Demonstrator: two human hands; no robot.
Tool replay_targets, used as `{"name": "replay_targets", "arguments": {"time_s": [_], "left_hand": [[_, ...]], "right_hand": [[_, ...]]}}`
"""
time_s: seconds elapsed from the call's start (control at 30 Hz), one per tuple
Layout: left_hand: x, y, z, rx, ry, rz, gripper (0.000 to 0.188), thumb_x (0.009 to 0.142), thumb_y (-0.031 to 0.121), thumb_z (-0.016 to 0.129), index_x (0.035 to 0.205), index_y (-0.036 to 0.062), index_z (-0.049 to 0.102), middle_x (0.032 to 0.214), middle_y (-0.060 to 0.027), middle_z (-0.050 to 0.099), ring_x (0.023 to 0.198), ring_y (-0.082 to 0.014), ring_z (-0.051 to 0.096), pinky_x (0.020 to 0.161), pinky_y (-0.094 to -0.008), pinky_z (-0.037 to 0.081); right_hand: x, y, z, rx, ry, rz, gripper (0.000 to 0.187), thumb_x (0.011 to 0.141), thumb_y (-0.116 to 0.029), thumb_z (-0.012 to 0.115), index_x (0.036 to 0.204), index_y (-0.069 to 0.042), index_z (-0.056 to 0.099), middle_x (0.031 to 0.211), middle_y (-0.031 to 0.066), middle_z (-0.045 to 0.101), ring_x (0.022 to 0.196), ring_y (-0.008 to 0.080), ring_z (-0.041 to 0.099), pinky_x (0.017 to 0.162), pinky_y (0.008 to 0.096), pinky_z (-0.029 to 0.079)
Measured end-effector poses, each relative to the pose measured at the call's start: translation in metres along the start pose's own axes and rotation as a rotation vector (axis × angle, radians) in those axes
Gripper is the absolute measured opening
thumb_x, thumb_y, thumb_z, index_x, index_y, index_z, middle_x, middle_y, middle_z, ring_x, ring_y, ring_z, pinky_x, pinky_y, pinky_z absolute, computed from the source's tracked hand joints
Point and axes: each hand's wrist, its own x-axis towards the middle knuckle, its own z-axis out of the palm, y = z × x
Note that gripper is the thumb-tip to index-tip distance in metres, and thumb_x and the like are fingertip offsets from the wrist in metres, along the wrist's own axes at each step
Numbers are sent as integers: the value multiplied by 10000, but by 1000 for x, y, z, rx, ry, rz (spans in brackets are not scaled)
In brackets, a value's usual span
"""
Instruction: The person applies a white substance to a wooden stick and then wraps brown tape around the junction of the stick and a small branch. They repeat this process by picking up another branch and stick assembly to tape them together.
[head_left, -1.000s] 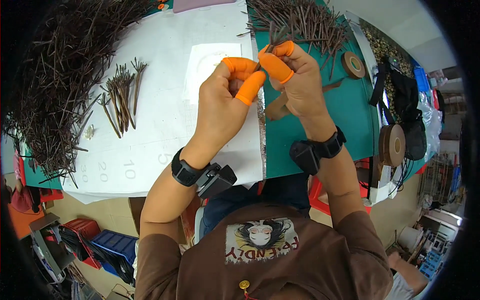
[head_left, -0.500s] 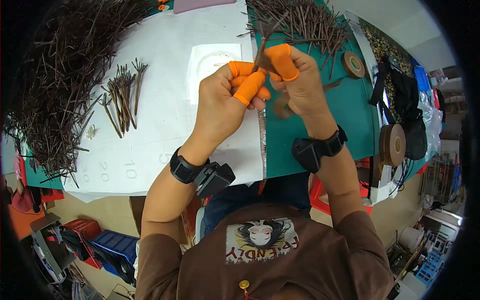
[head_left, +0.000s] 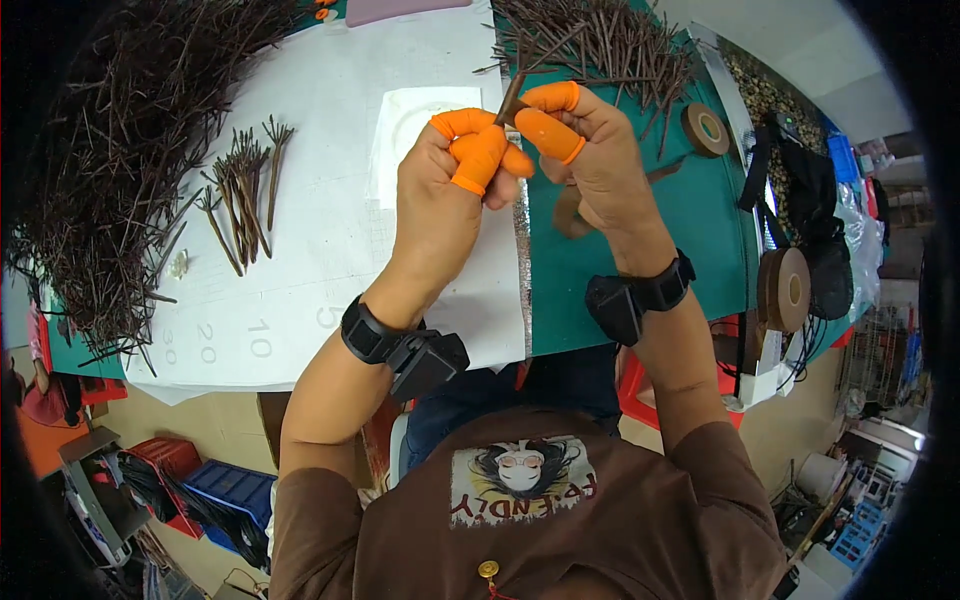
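Orange finger cots cover several fingers of both my hands. Over the seam between the white and green table coverings, my left hand (head_left: 445, 190) pinches the lower end of a brown branched stem (head_left: 511, 95), which points away from me. Just to its right, my right hand (head_left: 605, 165) is closed on a strip of brown tape that meets the stem between the fingertips. A loop of the tape (head_left: 569, 213) hangs below my right hand. Several finished-looking brown stems (head_left: 242, 190) lie side by side on the white sheet to the left.
A large heap of dark branched twigs (head_left: 110, 150) covers the far left. Straight brown sticks (head_left: 610, 45) are piled at the back right. One tape roll (head_left: 706, 130) lies on the green mat (head_left: 690, 240); larger rolls (head_left: 790, 288) stand by its right edge. A white square dish (head_left: 395, 150) sits behind my left hand.
The stem has turned between my fingers, and its branched top now tips farther away. My left fingers have shifted slightly left, and my right thumb and forefinger have re-set on the tape.
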Motion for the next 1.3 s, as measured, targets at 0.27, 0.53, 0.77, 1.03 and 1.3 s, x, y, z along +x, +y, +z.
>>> {"name": "replay_targets", "arguments": {"time_s": [0.27,0.53,0.77,1.03,1.3], "left_hand": [[0,-1,0,-268,-64,-116,144,871,119,461,972,17,458,626,-37,515,477,-61,360,459,-186,316],[1,6,0,261,-89,-43,117,854,120,497,896,13,516,690,-60,582,532,-61,482,487,-175,379],[-2,3,1,450,9,95,137,804,46,549,914,-34,533,723,-83,608,620,-95,571,561,-195,459],[-2,10,1,357,46,61,151,807,43,546,921,-56,525,739,-100,610,628,-114,588,564,-203,473],[3,10,-12,-209,-268,-170,189,830,108,537,945,-42,522,735,-89,603,613,-131,587,537,-193,459]], "right_hand": [[-1,-7,8,47,6,12,193,775,27,552,962,-20,564,752,-17,546,494,-13,349,406,137,217],[-1,-5,0,-18,-36,-81,155,760,-5,595,913,-16,571,676,-30,516,476,-11,338,400,139,215],[0,-2,-3,-99,-7,-32,120,779,2,554,897,-18,570,631,-45,472,458,1,332,398,145,223],[-1,-7,-5,76,-40,141,145,808,10,488,926,-18,568,622,-49,446,457,8,329,400,148,221],[-2,-9,-3,-65,-67,-51,179,809,2,495,972,-13,567,662,-37,496,473,-6,329,405,150,215]]}}
